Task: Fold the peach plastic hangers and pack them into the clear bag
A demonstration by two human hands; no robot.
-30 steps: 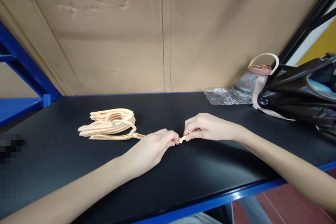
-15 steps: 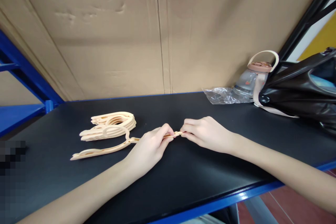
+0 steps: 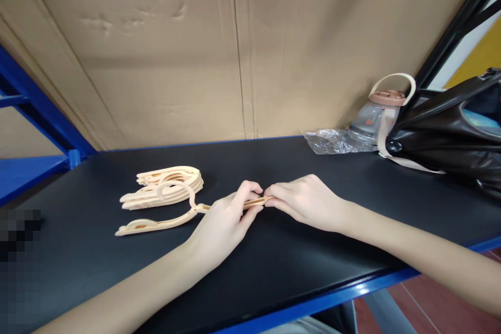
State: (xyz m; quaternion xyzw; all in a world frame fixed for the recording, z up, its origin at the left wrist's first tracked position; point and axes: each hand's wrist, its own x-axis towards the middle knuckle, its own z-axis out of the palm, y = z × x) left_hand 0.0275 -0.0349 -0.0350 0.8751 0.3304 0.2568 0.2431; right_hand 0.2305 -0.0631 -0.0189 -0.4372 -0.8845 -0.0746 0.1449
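A cream plastic hanger [image 3: 164,223] is spread out over the black tabletop, its hook curving up on the left. My left hand [image 3: 229,216] is wrapped round its right arm, thumb and fingers on either side of it. At that arm's right end, the fingertips of my right hand [image 3: 299,198] pinch the tip and hide it. Behind the hanger's left arm lies a stack of several folded hangers [image 3: 183,177] of the same cream colour; the hook overlaps the stack in view.
At the back right stand a clear bottle [image 3: 368,117] with a pink lid and strap, a crumpled clear bag [image 3: 326,142] and a black leather bag [image 3: 442,130]. Cardboard [image 3: 164,52] backs the black table [image 3: 242,282]. A blue frame post [image 3: 43,104] rises at left.
The held hanger has shifted slightly to the right. My right hand has moved a little left, closer to my left hand, and now covers the hanger's tip.
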